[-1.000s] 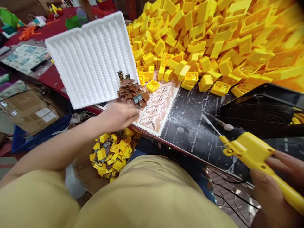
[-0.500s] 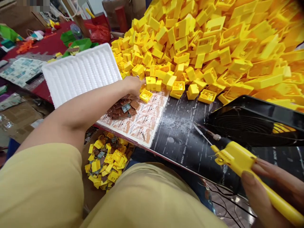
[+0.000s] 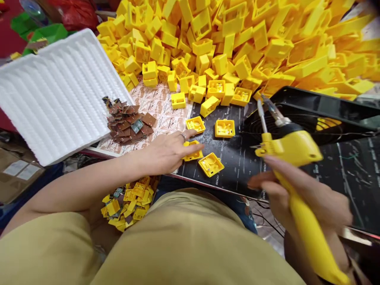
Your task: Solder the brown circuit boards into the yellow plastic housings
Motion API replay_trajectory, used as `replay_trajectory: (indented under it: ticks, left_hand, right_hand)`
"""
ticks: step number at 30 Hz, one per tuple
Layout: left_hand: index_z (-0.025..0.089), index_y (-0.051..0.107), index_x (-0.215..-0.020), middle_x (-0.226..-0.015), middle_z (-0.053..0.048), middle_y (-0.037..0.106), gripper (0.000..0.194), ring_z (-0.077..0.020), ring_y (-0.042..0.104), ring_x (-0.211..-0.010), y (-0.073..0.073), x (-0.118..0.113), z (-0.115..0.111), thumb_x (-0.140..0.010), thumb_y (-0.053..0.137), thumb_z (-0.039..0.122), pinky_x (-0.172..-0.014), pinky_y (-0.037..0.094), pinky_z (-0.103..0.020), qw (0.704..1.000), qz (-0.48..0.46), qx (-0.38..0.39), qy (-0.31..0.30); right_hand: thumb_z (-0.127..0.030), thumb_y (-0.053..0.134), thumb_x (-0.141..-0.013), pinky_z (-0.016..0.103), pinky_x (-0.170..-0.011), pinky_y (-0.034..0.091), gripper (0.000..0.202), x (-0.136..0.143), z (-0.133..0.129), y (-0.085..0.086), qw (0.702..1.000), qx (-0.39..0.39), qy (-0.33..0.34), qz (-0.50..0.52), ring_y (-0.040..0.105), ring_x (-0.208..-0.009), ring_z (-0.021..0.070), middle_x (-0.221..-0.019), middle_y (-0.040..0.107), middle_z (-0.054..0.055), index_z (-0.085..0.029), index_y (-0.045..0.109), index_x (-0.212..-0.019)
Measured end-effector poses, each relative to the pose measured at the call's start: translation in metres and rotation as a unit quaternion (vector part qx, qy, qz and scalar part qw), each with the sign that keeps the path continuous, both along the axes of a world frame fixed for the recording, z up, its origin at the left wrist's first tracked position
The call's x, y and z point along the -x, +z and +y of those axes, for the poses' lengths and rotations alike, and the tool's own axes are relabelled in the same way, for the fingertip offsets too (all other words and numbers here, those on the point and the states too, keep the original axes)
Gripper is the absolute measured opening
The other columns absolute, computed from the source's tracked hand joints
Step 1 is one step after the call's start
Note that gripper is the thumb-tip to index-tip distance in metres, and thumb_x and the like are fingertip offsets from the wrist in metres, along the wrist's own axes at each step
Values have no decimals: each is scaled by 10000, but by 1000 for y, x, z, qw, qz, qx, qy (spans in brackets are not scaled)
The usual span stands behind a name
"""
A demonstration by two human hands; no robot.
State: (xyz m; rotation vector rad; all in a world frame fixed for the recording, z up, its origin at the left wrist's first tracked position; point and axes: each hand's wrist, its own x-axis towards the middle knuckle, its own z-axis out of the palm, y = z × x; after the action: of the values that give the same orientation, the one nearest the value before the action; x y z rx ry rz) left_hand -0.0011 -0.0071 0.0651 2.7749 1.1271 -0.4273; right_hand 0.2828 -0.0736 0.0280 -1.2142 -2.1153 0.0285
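My left hand (image 3: pixel 169 152) rests at the near edge of the black bench mat (image 3: pixel 234 158), its fingers lying on a small yellow plastic housing (image 3: pixel 192 155). Three more open yellow housings lie close by on the mat (image 3: pixel 211 164) (image 3: pixel 225 128) (image 3: pixel 195 124). My right hand (image 3: pixel 299 194) grips a yellow soldering iron (image 3: pixel 292 158), its metal tip (image 3: pixel 260 113) pointing up and away over the mat. A small heap of brown circuit boards (image 3: pixel 127 123) sits left of my left hand.
A huge pile of yellow housings (image 3: pixel 225 43) fills the back of the bench. A white ribbed foam tray (image 3: pixel 56 93) lies at the left. A black fan grille (image 3: pixel 314 118) stands at the right. A box of yellow parts with boards (image 3: pixel 127 202) sits below the bench edge.
My left hand came back from the yellow pile to the near edge with several housings now on the mat. My right hand raised the soldering iron and swung it inward.
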Motion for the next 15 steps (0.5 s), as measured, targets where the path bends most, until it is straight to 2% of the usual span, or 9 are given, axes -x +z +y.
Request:
replay_trajectory:
  ticks: [1,2,4,6,7,9,12,15]
  left_hand:
    - [255,467,-1479,-1588,-187,373,625,-269,638,-1181,-2,5,-5,-872,501,109,-902,541,-360,1000,-15,4,-9]
    - [245,451,-1491,-1598,-196,355,631,-285,619,-1220,-4,10,-8,-876,504,116,-945,533,-389,999,-34,9,-18]
    - [192,391,-1526,-1592,-227,351,654,-338,551,-1309,-10,18,-13,-894,557,225,-1047,483,-484,996,-88,9,-28]
    - [122,369,-1523,-1537,-248,419,713,-366,509,-1336,-19,21,-15,-894,611,357,-1095,439,-536,989,-144,-8,-16]
    - [93,390,-1498,-1483,-247,478,705,-358,519,-1317,-24,20,-14,-897,619,381,-1093,445,-521,986,-167,-14,-6]
    - [49,437,-1439,-1365,-234,574,612,-316,571,-1234,-33,17,-12,-919,603,327,-1048,489,-443,981,-192,-9,6]
    - [46,383,-1473,-1324,-210,610,580,-284,590,-1199,-38,15,-7,-939,547,200,-1033,492,-396,982,-189,3,-10]
    - [108,238,-1564,-1520,-235,446,722,-315,506,-1345,-35,24,-4,-933,572,213,-1092,443,-437,983,-179,-1,-28]
  right_hand:
    - [-182,564,-981,233,-536,480,250,5,6,-5,999,-24,23,-2,663,-570,127,-722,708,-34,-266,615,-1211]
    - [-182,589,-969,225,-567,498,209,10,12,-10,998,-24,54,-12,687,-622,124,-782,729,-31,-266,625,-1157]
    - [-251,645,-950,236,-719,554,198,19,22,-21,993,-17,112,-18,727,-832,144,-958,750,-4,-257,603,-1144]
    - [-335,658,-946,316,-915,554,280,28,29,-27,985,4,173,-29,705,-1014,177,-1078,731,33,-237,564,-1192]
    - [-360,633,-961,354,-969,536,296,32,32,-29,979,12,199,-36,695,-1029,183,-1075,724,43,-224,546,-1210]
    - [-358,557,-1003,375,-981,521,265,38,36,-30,971,19,233,-49,693,-939,166,-993,712,30,-211,525,-1221]
    - [-383,580,-989,348,-865,526,284,39,38,-32,979,-1,197,-58,678,-878,178,-924,701,22,-219,532,-1216]
    - [-432,663,-930,349,-771,504,387,31,34,-39,991,-29,110,-66,667,-908,227,-960,705,57,-225,553,-1238]
